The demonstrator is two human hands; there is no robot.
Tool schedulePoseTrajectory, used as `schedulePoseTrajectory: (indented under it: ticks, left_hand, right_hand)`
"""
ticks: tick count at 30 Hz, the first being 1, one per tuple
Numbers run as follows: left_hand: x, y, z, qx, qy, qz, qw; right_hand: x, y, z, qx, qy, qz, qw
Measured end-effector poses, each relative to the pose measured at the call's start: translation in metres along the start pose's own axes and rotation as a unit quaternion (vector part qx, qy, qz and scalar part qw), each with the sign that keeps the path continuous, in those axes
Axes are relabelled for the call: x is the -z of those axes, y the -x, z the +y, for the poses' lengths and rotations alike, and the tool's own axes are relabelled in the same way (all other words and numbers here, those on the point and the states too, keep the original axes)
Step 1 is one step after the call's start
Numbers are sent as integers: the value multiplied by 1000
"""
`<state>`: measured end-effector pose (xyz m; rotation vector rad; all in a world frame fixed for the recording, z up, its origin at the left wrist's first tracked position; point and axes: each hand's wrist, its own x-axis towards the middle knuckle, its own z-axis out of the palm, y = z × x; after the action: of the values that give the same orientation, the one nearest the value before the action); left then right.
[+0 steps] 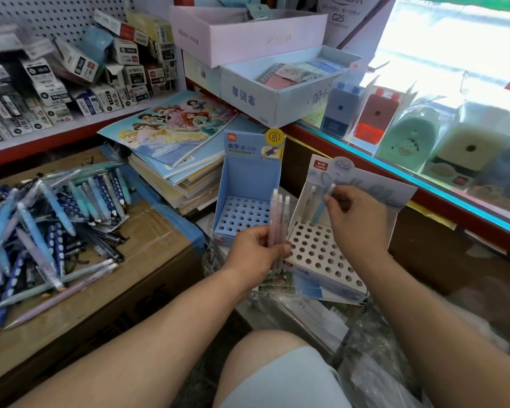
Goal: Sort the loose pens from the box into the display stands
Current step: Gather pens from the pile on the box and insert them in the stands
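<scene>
Pinching a pale blue pen [321, 210] near its top between thumb and fingertips, the right hand [357, 219] holds it over the back rows of the white stand [321, 253], tip angled down at the holes. The left hand [253, 254] is wrapped round a small bunch of pale pens [277, 219], upright, just in front of the blue stand [248, 178]. Most of the stock lies in a loose pile [56, 225] on the cardboard box [147, 260], well off to the left.

Risks from here: the pen is tilted, so its tip may catch a hole's edge or skid across the top. The stand sits on crinkled plastic and could rock under a push. The left bunch, gripped low, might fan out and slip.
</scene>
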<state>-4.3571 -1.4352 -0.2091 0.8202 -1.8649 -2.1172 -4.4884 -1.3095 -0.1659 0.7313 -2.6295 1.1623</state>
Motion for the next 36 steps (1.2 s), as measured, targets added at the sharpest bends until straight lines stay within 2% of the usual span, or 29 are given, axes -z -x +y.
schedulePoseTrajectory:
  ticks: [11,16,19,21,23,27,30,36]
  left_hand:
    - [4,-1,4,-12,-34,-15,999]
    - [3,1,6,-7,-27,-31,999]
    - [1,2,8,-14,-28,-53,998]
    - [-2,3,8,-24,-40,-61,997]
    - [-3,3,7,-33,-57,-63,996]
    - [-1,4,9,-33,-60,-51,996]
    - [2,4,8,-29,-64,-30,997]
    - [2,3,5,-24,-73,-14,997]
  right_hand:
    - [-20,-4,6,-31,48,-27,998]
    - [-7,6,1,-72,-28,-25,997]
    - [1,18,-11,-71,-166,-107,978]
    - [4,24,-18,-65,-186,-189,962]
    - [6,25,-19,-52,-175,-210,961]
    - [18,18,-13,-61,-199,-111,972]
    - [26,10,-4,-48,-127,-4,991]
    - [18,8,9,-29,-55,22,998]
